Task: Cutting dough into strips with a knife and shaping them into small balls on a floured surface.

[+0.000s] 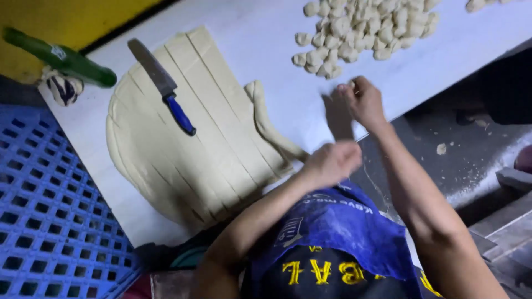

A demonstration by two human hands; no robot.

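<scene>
Dough strip (pixel 271 124) pale, floured, curved; left hand (pixel 332 161) grips its end; right hand (pixel 363 99) pinches small piece.

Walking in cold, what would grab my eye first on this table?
Probably the big flat sheet of pale dough, scored into long strips, with a blue-handled knife lying on top. Next, the heap of small dough pieces at the far end of the white table. Between them, the right hand pinches something small, while the left hand is closed at the end of a loose strip.
</scene>
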